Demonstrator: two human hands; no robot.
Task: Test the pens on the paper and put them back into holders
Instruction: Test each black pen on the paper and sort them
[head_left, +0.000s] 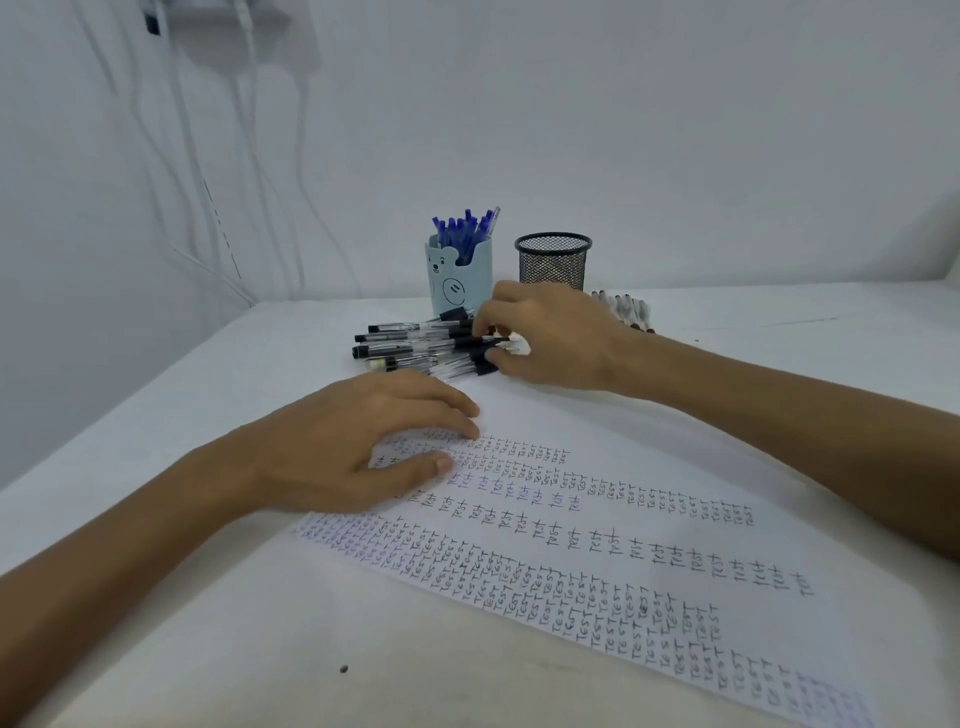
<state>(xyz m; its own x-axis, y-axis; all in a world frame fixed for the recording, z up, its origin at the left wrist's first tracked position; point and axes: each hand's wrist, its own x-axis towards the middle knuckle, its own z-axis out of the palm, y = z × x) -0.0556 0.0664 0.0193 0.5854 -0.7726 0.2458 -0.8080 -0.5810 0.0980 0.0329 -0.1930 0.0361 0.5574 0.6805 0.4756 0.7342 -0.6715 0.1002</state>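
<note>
Head view, left hand (363, 447): laid flat, fingers relaxed, on the paper (623, 467), lower centre.
Right hand (550, 338): one black pen (470, 341) is pinched in the pen pile (410, 345), mid-frame, below the blue holder (460, 280) and the mesh holder (553, 260).
Advice: one pen alone is best lifted clear, with the paper pinned.

one head-worn view, looking forward and down

a single wide-angle camera sits on the person's head, facing ahead and tilted down over the white table (208, 597). it is close. both forearms enter from the bottom corners. the left hand (353, 447) lies on the paper (597, 519) in the lower half, and the right hand (550, 338) is at the black pens (415, 343) near mid-frame. the blue holder (460, 283) and mesh holder (553, 262) stand farther off at centre. the wall (675, 130) fills the upper half. this is the only view.
</note>
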